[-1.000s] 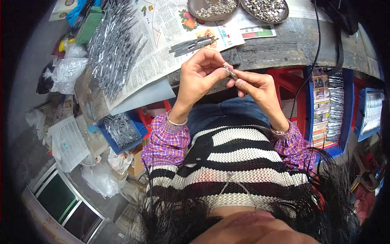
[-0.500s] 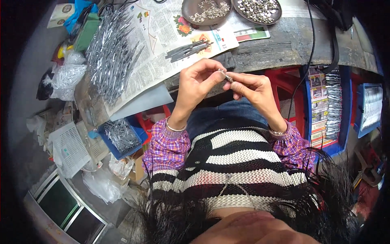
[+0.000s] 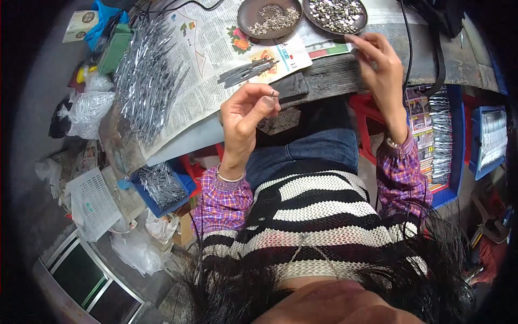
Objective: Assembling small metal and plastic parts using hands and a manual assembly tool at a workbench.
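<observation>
At the table's near edge, my left hand [image 3: 244, 117] is closed in a pinch. A small thin metal piece [image 3: 272, 94] sticks out between its thumb and forefinger; most of it is hidden by the fingers. My right hand [image 3: 382, 67] is raised over the table edge at the right, fingers stretched apart, with nothing visible in it. Its fingertips are just beside the near rim of a round dark dish [image 3: 311, 22] of small shiny metal pieces. To the left of that dish stands another round dish [image 3: 245, 27] with small silvery pins.
Newspaper [image 3: 208, 46] covers much of the worktable, bearing a large heap of slim metal strips [image 3: 145, 81] and a smaller bunch of dark strips [image 3: 248, 72]. Blue bins of metal parts stand lower left [image 3: 162, 186] and right [image 3: 458, 146]. A black cable [image 3: 408, 48] hangs over the edge.
My hands have parted. The right has moved up and right to the dish, fingers now spread; the left has shifted slightly left, still pinching a small metal piece.
</observation>
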A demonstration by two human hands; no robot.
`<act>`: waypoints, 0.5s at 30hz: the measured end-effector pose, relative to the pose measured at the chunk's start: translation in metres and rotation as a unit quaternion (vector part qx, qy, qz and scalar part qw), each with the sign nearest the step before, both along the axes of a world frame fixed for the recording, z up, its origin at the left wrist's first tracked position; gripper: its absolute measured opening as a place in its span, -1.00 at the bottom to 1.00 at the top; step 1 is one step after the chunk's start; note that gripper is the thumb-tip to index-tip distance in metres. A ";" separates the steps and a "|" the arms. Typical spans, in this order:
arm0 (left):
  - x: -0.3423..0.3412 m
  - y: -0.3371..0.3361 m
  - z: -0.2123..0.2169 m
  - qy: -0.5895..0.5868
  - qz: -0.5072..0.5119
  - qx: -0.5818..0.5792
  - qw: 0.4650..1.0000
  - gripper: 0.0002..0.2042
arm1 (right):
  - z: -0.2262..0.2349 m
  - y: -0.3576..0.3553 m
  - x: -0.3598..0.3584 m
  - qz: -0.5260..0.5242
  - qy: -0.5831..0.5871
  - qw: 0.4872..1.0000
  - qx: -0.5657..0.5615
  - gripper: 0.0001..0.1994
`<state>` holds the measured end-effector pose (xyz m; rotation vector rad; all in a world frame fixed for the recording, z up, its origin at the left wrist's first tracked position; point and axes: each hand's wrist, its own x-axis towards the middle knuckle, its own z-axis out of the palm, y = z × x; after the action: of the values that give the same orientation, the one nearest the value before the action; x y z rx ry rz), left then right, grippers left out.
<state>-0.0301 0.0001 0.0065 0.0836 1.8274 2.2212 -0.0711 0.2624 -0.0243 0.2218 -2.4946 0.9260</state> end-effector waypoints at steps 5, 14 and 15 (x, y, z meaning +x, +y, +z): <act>0.001 0.000 -0.001 -0.008 -0.004 -0.009 1.000 -0.85 | 0.002 -0.003 -0.018 0.004 -0.014 0.998 0.066 -0.64; 0.002 0.004 -0.002 -0.001 0.003 -0.025 1.000 -0.88 | -0.007 0.010 -0.033 0.054 0.018 0.998 -0.016 -0.76; 0.002 0.004 -0.003 0.007 0.011 -0.039 0.999 -0.88 | -0.007 0.010 -0.033 0.050 -0.014 0.998 -0.041 -0.78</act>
<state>-0.0283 0.0041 0.0040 0.0653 1.9297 2.1659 -0.1036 0.2725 -0.0316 0.3116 -2.4848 1.0766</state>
